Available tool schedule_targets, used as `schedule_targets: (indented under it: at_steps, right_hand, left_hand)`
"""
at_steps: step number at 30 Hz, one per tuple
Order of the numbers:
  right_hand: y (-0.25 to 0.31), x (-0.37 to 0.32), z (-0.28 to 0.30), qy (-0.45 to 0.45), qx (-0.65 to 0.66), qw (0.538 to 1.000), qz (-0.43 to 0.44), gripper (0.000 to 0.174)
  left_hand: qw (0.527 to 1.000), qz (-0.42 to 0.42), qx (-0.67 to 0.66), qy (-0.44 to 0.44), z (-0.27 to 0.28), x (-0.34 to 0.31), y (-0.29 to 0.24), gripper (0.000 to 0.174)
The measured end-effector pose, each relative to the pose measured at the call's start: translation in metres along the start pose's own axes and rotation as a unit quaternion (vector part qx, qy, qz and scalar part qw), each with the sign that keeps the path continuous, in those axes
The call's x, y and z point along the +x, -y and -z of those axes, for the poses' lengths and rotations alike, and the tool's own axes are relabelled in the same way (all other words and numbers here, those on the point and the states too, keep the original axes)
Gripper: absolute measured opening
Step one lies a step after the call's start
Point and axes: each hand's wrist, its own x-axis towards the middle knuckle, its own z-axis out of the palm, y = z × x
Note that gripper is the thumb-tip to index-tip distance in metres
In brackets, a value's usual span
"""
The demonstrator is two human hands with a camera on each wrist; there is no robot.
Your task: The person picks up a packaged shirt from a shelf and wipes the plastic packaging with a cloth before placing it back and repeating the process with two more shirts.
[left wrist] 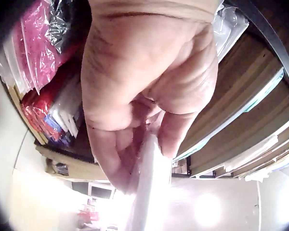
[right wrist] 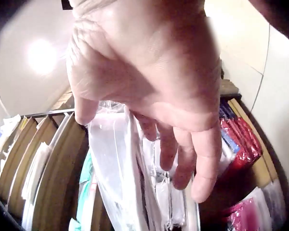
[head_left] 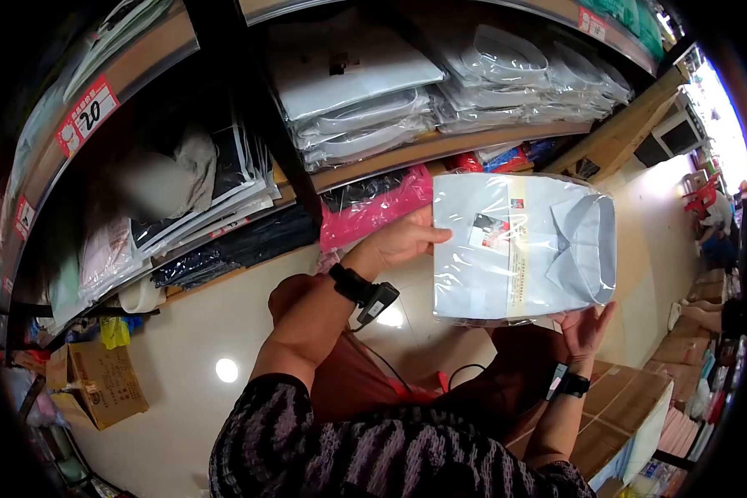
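Observation:
A folded light-blue collared shirt (head_left: 465, 278) in a clear plastic bag is held up flat in front of the body. Its collar lies to the right, and a cream paper band with a small picture tag crosses it. My left hand (head_left: 402, 241) pinches the left edge, thumb on the top face and fingers beneath. At the lower right corner my right hand (head_left: 585, 332) holds the bag. In the left wrist view the packaged shirt (left wrist: 149, 192) appears edge-on between thumb and fingers. The right wrist view has the bag (right wrist: 113, 163) between the thumb and fairly straight fingers.
Stacks of bagged white shirts (head_left: 361, 124) fill the shelf ahead. A pink bagged garment (head_left: 378, 203) lies below them. Cardboard boxes stand on the floor at left (head_left: 104, 382) and beside the right forearm (head_left: 614, 398). A dark shelf post (head_left: 278, 108) rises at left.

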Motion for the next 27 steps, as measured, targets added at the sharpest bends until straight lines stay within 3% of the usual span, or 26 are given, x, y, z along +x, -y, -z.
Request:
schedule_targets:
  at_steps: [4, 8, 12, 13, 14, 16, 17, 19, 22, 23, 24, 26, 27]
  right_hand:
    - [0.016, -0.008, 0.014, -0.049, 0.056, 0.997, 0.025, 0.073]
    - [0.025, -0.034, 0.105, -0.168, -0.111, 0.977, -0.066, 0.059]
    - [0.034, -0.026, 0.033, -0.103, -0.072, 0.991, -0.051, 0.058]
    - [0.028, -0.031, 0.051, -0.194, -0.12, 0.973, -0.039, 0.063]
    - [0.032, -0.032, 0.057, -0.17, -0.16, 0.971, -0.048, 0.062]
    - [0.046, -0.021, 0.003, -0.12, -0.242, 0.96, -0.067, 0.062]
    - [0.045, -0.02, -0.02, -0.176, -0.231, 0.957, -0.017, 0.054]
    - [0.049, -0.016, -0.006, -0.164, -0.173, 0.971, -0.007, 0.051]
    - [0.044, 0.001, -0.015, -0.107, -0.112, 0.987, 0.046, 0.048]
    - [0.036, 0.013, -0.047, -0.089, -0.119, 0.986, 0.083, 0.048]
    - [0.033, 0.026, -0.067, -0.079, -0.092, 0.989, 0.086, 0.048]
    - [0.029, 0.055, -0.1, -0.068, -0.006, 0.996, 0.056, 0.047]
    - [0.023, 0.07, -0.108, -0.019, 0.032, 0.998, 0.047, 0.047]
  left_hand:
    - [0.999, -0.022, 0.032, 0.028, 0.009, -0.002, -0.006, 0.055]
    - [0.998, -0.028, 0.046, 0.033, 0.008, -0.008, -0.012, 0.055]
    - [0.997, -0.029, 0.058, 0.05, 0.009, -0.013, -0.02, 0.055]
    - [0.996, -0.021, 0.067, 0.053, 0.009, -0.015, -0.02, 0.055]
    - [0.997, -0.03, 0.043, 0.05, 0.009, -0.017, -0.021, 0.056]
    - [0.998, -0.049, -0.005, 0.041, 0.008, -0.021, -0.023, 0.058]
    - [0.995, -0.07, -0.056, 0.042, 0.006, -0.02, -0.024, 0.056]
    - [0.98, -0.114, -0.155, 0.044, 0.002, -0.018, -0.026, 0.055]
    - [0.98, -0.138, -0.14, -0.016, 0.008, -0.025, -0.025, 0.058]
    - [0.971, -0.202, -0.128, -0.002, 0.016, -0.017, -0.015, 0.058]
    - [0.955, -0.185, -0.231, 0.001, 0.018, -0.012, -0.008, 0.053]
    - [0.97, -0.163, -0.16, 0.078, 0.02, -0.012, -0.015, 0.049]
    - [0.979, -0.127, -0.149, 0.057, 0.022, -0.011, -0.015, 0.046]
